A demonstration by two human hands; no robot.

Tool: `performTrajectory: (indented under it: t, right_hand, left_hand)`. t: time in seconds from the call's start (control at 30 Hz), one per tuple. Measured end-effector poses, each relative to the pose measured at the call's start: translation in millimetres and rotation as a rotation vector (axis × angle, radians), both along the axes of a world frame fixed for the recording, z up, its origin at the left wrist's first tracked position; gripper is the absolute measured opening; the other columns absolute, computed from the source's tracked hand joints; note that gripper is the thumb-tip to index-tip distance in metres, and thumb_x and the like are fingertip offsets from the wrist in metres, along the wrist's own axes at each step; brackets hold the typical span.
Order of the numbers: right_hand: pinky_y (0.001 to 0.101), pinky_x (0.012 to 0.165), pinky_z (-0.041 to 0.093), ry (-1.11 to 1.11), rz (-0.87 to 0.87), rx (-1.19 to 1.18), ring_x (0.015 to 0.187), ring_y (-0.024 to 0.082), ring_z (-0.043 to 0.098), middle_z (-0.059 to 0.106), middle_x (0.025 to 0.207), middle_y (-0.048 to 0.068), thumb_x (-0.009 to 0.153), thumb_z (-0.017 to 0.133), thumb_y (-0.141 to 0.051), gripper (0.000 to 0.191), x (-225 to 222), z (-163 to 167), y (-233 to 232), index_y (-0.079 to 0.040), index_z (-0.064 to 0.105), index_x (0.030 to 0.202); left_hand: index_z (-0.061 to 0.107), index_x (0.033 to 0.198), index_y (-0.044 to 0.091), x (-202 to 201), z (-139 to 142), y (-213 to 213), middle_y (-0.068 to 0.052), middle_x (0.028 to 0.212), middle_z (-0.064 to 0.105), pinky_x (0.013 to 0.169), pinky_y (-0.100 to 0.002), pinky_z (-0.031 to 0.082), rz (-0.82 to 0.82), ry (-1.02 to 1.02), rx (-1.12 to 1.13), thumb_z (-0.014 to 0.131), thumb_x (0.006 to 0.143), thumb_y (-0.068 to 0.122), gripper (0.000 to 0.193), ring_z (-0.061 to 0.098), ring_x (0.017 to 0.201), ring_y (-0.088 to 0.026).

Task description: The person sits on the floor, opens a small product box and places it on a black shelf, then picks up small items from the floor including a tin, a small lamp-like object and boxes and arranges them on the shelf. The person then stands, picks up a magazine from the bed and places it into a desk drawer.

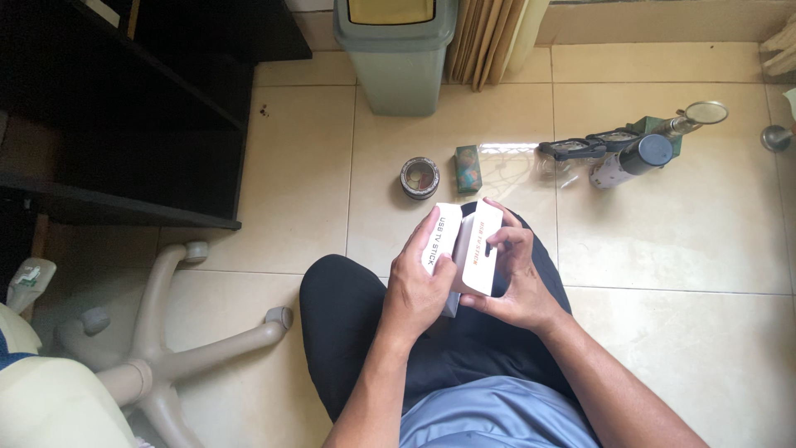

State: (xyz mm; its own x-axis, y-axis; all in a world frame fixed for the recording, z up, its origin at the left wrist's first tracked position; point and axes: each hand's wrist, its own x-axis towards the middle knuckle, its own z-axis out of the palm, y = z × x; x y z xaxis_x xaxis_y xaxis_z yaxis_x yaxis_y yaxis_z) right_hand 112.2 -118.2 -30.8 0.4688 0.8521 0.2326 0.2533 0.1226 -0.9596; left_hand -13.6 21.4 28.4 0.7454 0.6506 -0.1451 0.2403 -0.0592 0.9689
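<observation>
Nearest, the person sits on the floor with black-trousered knees drawn up, a cream chair base (166,332) at the near left. Above the lap, the left hand (419,286) wraps its fingers (433,228) around one white box part (441,241), and the right hand (518,278) curls around the other white box piece (481,257), the two parts touching side by side. Farther on the tiled floor (680,232) lie a tape roll (419,177) and a small green packet (468,168); to the right, a bottle (630,160) and a magnifying glass (695,118). Farthest stands a green bin (398,58).
</observation>
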Motion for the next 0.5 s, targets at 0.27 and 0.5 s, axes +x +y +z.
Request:
performTrajectory:
  t: [0.27,0.5]
  right_hand:
    - [0.0506,0.115,0.047,0.071,0.019,0.025,0.152,0.036,0.037,0.012,0.169,0.021,0.072,0.092,-0.021,0.087,-0.3,-0.5,0.2,-0.019,0.03,0.133]
    - [0.0516,0.119,0.043,0.053,0.012,-0.005,0.155,0.038,0.037,0.013,0.168,0.02,0.074,0.09,-0.024,0.084,-2.5,4.5,2.6,-0.016,0.035,0.137]
  left_hand:
    - [0.046,0.147,-0.001,3.0,2.8,0.8,-0.021,0.149,0.053,0.11,-0.038,0.046,-0.073,0.01,0.173,0.068,0.086,0.004,0.065,0.056,0.134,-0.035]
    - [0.046,0.149,-0.001,-1.2,1.5,4.6,-0.023,0.151,0.053,0.114,-0.04,0.044,-0.059,0.016,0.171,0.057,0.09,-0.001,0.059,0.053,0.139,-0.037]
